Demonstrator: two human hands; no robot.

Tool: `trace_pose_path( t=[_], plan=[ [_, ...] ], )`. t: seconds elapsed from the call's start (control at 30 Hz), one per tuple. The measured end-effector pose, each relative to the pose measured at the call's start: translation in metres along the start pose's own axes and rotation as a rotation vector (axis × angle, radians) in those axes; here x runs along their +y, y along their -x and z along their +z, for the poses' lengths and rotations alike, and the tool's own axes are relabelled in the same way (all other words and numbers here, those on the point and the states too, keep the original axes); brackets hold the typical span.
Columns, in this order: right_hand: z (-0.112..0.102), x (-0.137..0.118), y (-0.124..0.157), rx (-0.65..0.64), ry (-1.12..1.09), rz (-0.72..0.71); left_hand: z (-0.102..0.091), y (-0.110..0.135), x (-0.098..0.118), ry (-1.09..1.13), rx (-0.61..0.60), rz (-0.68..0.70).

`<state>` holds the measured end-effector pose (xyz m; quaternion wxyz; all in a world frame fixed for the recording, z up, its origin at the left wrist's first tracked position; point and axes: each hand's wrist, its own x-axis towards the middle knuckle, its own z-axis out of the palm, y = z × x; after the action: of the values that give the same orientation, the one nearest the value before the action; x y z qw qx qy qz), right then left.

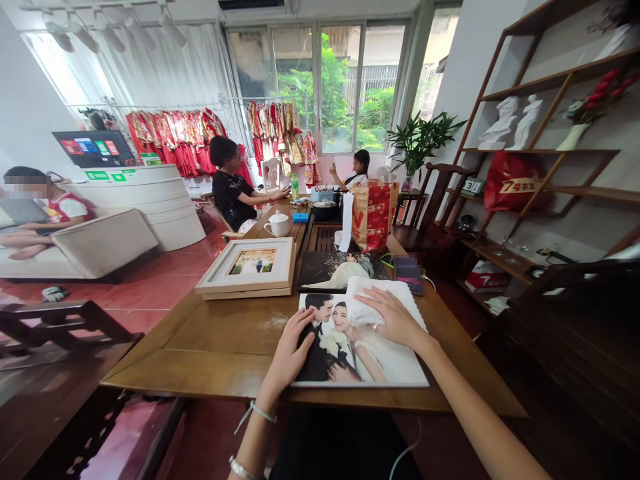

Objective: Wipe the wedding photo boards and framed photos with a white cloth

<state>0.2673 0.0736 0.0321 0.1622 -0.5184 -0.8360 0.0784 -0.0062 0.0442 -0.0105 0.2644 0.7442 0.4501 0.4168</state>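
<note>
The photo print (381, 363) is showing a smooth, glossy face; the white cloth (369, 293) is looking soft and matt; the table (225, 333) is gleaming as polished wood.

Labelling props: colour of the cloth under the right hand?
White cloth, right hand flat on it; head view.

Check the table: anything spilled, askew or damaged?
Only a pale dusty smear on the wooden table, left of the wedding photo print. The left hand and right hand hold it flat, a white cloth under the right; no visible damage.
</note>
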Motion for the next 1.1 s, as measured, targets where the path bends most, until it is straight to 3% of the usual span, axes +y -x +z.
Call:
trace_pose_path(
  t=[0.1,0.33,0.43,0.67,0.87,0.97,1.1],
  plan=[
    [0.002,-0.009,0.01,-0.012,0.015,-0.024,0.001,0.0,-0.001,-0.005,-0.001,0.011],
    [0.004,-0.067,0.088,-0.123,-0.076,-0.145,0.002,0.0,-0.003,-0.016,0.015,0.013],
    [0.005,-0.086,0.105,-0.169,-0.122,-0.159,0.003,0.001,-0.003,-0.013,0.018,0.008],
    [0.026,-0.119,0.071,-0.055,-0.081,0.01,0.001,0.0,0.004,0.01,0.007,-0.041],
    [0.041,-0.153,0.059,-0.126,-0.185,-0.124,-0.002,0.002,0.006,0.045,-0.01,-0.034],
    [0.034,-0.143,0.063,-0.131,-0.202,-0.102,0.001,0.001,0.005,0.025,0.016,-0.015],
    [0.022,-0.106,0.053,-0.032,-0.19,0.06,0.003,0.001,0.001,-0.038,0.005,0.049]
  ],
)
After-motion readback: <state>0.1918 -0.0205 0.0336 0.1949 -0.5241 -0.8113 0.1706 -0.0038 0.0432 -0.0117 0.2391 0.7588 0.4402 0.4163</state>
